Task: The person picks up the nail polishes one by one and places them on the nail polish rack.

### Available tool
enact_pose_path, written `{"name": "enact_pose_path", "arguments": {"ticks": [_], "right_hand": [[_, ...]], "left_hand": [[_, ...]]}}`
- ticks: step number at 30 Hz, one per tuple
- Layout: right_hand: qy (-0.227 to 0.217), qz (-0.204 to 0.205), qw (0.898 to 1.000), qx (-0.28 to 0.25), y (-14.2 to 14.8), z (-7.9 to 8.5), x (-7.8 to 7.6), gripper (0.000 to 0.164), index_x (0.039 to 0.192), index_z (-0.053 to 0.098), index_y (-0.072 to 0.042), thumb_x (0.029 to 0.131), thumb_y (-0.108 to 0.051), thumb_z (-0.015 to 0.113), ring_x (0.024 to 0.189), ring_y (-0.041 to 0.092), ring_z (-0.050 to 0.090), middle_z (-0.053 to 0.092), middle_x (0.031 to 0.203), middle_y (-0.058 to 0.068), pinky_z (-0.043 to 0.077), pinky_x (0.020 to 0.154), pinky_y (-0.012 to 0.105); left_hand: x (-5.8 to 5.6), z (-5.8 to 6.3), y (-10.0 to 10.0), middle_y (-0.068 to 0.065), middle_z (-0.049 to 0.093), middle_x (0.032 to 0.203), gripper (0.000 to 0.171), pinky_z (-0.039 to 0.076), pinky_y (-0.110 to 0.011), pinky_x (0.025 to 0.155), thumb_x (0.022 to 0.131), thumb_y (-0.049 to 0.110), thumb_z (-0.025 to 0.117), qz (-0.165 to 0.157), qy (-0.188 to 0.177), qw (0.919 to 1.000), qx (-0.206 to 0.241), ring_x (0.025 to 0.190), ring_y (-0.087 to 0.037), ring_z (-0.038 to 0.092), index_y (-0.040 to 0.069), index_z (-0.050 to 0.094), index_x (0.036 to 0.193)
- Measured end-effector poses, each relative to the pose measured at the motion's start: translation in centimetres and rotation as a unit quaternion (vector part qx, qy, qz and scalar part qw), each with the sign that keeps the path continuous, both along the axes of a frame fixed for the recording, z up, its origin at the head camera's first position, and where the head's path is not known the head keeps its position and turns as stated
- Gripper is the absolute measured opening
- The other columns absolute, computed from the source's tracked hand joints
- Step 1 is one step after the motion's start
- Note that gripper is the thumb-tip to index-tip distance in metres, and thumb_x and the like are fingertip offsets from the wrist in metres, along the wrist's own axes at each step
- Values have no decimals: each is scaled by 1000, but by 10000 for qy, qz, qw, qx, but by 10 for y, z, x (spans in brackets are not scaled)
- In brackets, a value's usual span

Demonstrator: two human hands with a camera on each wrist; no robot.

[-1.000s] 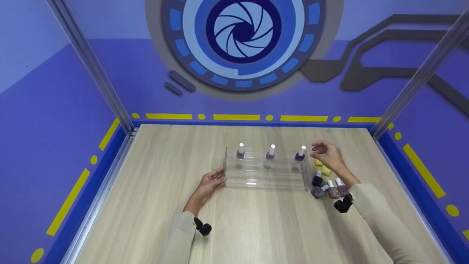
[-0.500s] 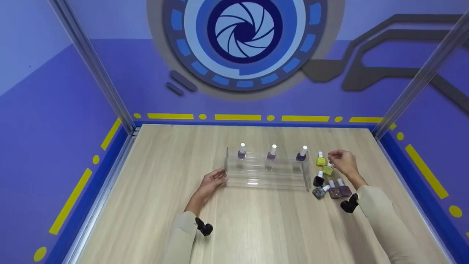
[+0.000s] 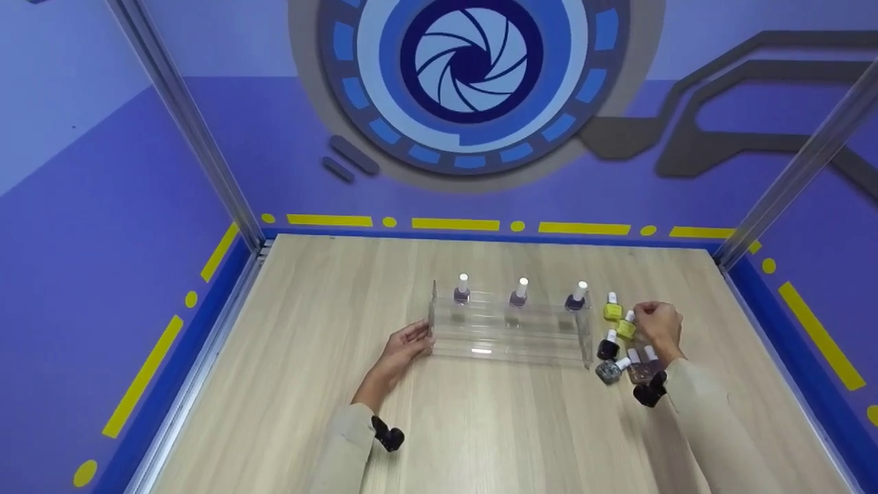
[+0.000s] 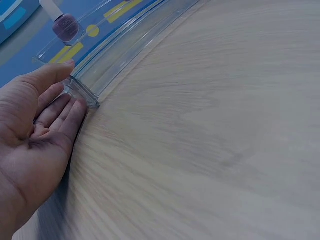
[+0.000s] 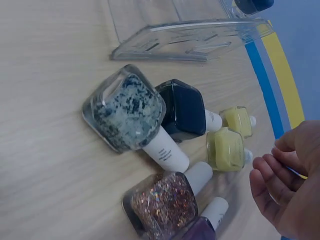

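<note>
A clear stepped acrylic rack (image 3: 511, 346) stands on the table, with three nail polish bottles upright along its back tier: a mauve bottle (image 3: 461, 295), a second purple bottle (image 3: 518, 299) and a dark one (image 3: 575, 302). My left hand (image 3: 403, 350) touches the rack's left end panel with its thumb and fingertips. Beside a yellow nail polish bottle (image 5: 227, 150), my right hand (image 5: 290, 175) has loosely bent fingers, a small gap from the cap, and nothing shows in it. Another yellow bottle (image 3: 612, 311) stands just behind.
Right of the rack, a black bottle (image 5: 185, 110), a speckled grey-blue bottle (image 5: 127, 112), a glittery copper bottle (image 5: 162, 205) and a purple bottle (image 5: 197, 231) lie close together. Blue walls (image 3: 480, 199) border the table (image 3: 480, 432) at the back and sides.
My right hand has moved from beside the rack's right end, rightward and toward me, to the yellow bottles, uncovering them. My left hand stays at the rack. The head view has shifted slightly.
</note>
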State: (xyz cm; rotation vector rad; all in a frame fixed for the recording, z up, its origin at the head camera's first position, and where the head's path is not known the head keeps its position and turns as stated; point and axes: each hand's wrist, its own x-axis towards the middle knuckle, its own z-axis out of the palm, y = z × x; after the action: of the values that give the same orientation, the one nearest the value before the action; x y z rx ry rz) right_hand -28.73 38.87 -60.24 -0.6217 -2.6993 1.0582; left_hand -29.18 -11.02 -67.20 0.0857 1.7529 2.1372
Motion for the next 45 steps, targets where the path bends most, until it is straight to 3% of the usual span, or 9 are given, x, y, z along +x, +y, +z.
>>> {"name": "enact_pose_path", "arguments": {"ticks": [7, 12, 17, 22, 33, 39, 45], "right_hand": [[-597, -100, 9982, 15, 3, -8, -2, 41, 120, 67, 11, 99, -22, 55, 98, 38, 67, 69, 119, 31, 47, 64, 28], [-1040, -67, 9939, -358, 5, -12, -4, 48, 125, 64, 12, 100, -27, 55, 86, 26, 66, 68, 120, 31, 47, 60, 24], [-1123, -123, 9918, -599, 6, -14, -7, 48, 124, 65, 12, 99, -28, 57, 74, 16, 61, 70, 111, 27, 47, 56, 24], [-1218, -159, 9907, -591, 5, -16, -6, 47, 123, 65, 13, 99, -27, 59, 72, 16, 60, 71, 105, 25, 47, 55, 24], [-1242, -162, 9852, -1168, 8, -11, 0, 47, 126, 60, 16, 99, -22, 59, 80, 19, 65, 69, 109, 26, 55, 62, 26], [-1064, -247, 9871, -1169, 9, -7, 2, 47, 127, 61, 12, 98, -25, 58, 89, 23, 64, 66, 118, 27, 54, 66, 27], [-632, -309, 9920, -1050, 10, -8, 1, 44, 125, 61, 11, 97, -23, 61, 77, 9, 56, 68, 110, 23, 49, 58, 18]], "left_hand": [[1, -2, 2, -28, 39, 159, 61, 55, -28, 104, 98, 8, 65, 73, -4, 10000, -41, 148, -38, 42, -8, 40, 151], [0, 0, 1, -28, 35, 161, 62, 51, -35, 112, 100, 8, 63, 24, 24, 9999, -146, 151, -39, 37, -8, 36, 153], [1, 0, 0, -25, 37, 161, 61, 47, -34, 115, 100, 12, 65, 31, 74, 9995, -308, 152, -37, 35, -4, 39, 153], [3, 1, 0, -24, 37, 162, 62, 46, -32, 116, 100, 13, 66, 4, 5, 9996, -285, 152, -36, 35, -3, 39, 154], [0, -3, 0, -27, 37, 161, 61, 52, -30, 110, 99, 9, 64, 27, 70, 9997, -231, 150, -38, 37, -6, 39, 153], [-1, -3, 1, -28, 37, 160, 62, 53, -30, 108, 99, 9, 65, 38, 89, 9999, -114, 151, -39, 37, -7, 38, 153], [-1, 0, -1, -24, 34, 163, 60, 51, -31, 111, 100, 9, 63, 27, -152, 9999, -64, 153, -36, 34, -4, 38, 153]]}}
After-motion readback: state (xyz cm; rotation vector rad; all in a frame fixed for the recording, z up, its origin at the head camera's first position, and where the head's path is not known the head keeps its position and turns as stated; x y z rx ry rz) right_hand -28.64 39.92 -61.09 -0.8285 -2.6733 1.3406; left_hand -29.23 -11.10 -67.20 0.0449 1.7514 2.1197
